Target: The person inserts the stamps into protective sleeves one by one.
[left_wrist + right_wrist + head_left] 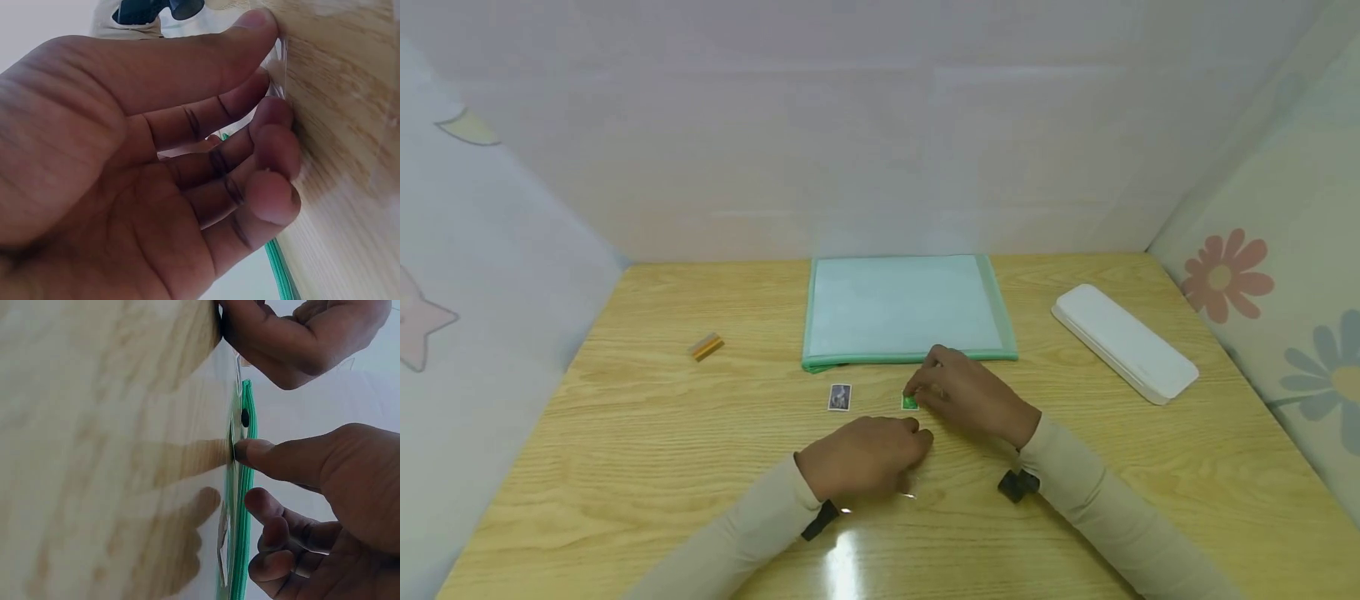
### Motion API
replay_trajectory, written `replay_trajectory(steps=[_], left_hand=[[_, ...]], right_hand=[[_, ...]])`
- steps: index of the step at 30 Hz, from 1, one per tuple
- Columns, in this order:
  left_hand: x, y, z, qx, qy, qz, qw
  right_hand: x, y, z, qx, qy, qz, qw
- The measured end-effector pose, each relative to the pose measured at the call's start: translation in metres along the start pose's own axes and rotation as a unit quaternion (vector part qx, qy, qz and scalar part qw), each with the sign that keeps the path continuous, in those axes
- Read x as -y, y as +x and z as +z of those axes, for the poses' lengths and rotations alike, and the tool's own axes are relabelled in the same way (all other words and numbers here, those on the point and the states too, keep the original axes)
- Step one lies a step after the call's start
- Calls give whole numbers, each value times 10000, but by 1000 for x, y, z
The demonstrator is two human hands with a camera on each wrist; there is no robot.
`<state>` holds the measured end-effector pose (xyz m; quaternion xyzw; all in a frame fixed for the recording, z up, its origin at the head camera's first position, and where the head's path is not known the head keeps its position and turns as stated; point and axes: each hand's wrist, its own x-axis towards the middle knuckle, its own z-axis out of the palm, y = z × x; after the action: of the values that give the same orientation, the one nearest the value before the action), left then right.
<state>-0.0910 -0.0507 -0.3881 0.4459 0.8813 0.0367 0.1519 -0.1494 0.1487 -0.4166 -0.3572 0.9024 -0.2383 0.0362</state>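
Note:
A small green stamp with a pale border is on the wooden table, partly covered by fingertips. My right hand has its thumb and forefinger at the stamp's upper edge and appears to pinch it; in the right wrist view the thumb meets the table. Nearer the front edge, my left hand is low over the table. Between its thumb and forefinger it pinches a thin clear plastic piece, mostly hidden. A grey stamp with a white border lies to the left of the green one.
Behind the hands lies a pale zip folder with green edging. A white oblong case is at the right, and a small orange-and-grey striped piece at the left. Patterned side walls and a plain back wall border the table.

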Motion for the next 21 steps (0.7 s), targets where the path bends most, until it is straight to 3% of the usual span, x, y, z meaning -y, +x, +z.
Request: replay_trajectory(steps=[13,17,21], left_hand=[[6,1,1,-224,-21,185,9996],[13,-4,-8,-95,-106,24,9999],[27,-13,-24,-274,-392,-154,9987]], right_hand=[[-3,-2,-1,18,-315,268,9991],[-3,-3,-2,76,-384,288,9988],[-3,-5,-3,188,-318,289,9989]])
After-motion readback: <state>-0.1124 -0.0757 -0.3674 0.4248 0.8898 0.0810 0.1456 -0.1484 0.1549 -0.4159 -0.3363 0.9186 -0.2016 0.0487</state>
